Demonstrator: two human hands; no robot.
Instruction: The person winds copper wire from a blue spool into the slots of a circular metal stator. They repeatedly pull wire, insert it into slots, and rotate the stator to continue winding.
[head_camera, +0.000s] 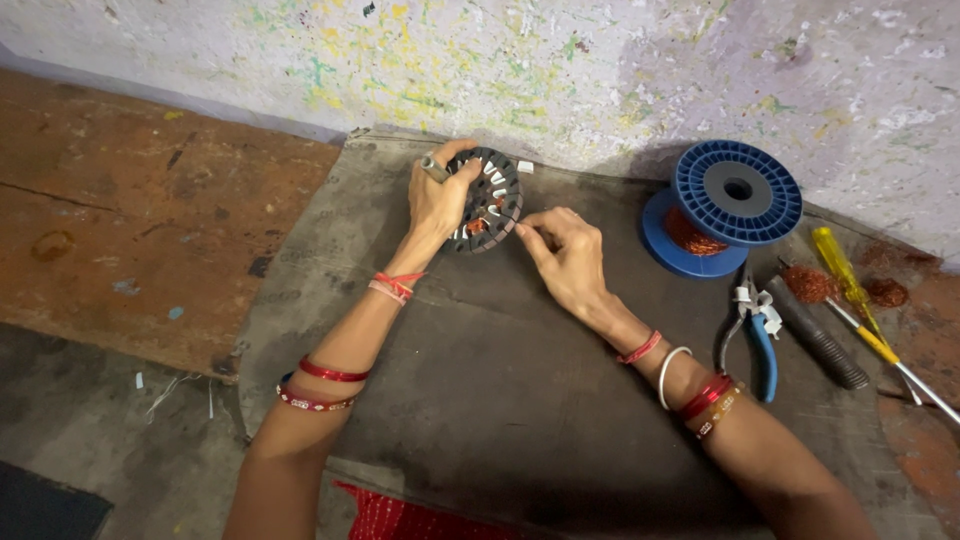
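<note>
Gripping the round dark stator core (488, 205) by its rim, your left hand (437, 200) holds it tilted up off the grey mat (480, 380), near the mat's far edge and close to the speckled wall (600, 70); a small grey cylindrical piece (434, 168) also sits pinched between the thumb and fingers of that hand. Your right hand (565, 255) is just beside the core's lower right edge, thumb and forefinger drawn together as if nipping something very fine, though what they hold is too thin to make out. Judge the core as stiff, dense and fairly heavy for its size, so the rim grip suits it; the slots show copper windings and pale insulating slips, which look delicate, so keep your fingers off the face and on the outer ring. Any fine wire would kink or snap easily if you tug it sideways. To your right, well apart from the core, stand a blue spool (725, 205) of copper wire, blue-handled pliers (755, 335), a dark-handled tool (818, 335) and a yellow screwdriver (850, 290), so room on that side is limited. The middle of the mat toward you and the brown bench (130, 210) to your left give more space for moving.
</note>
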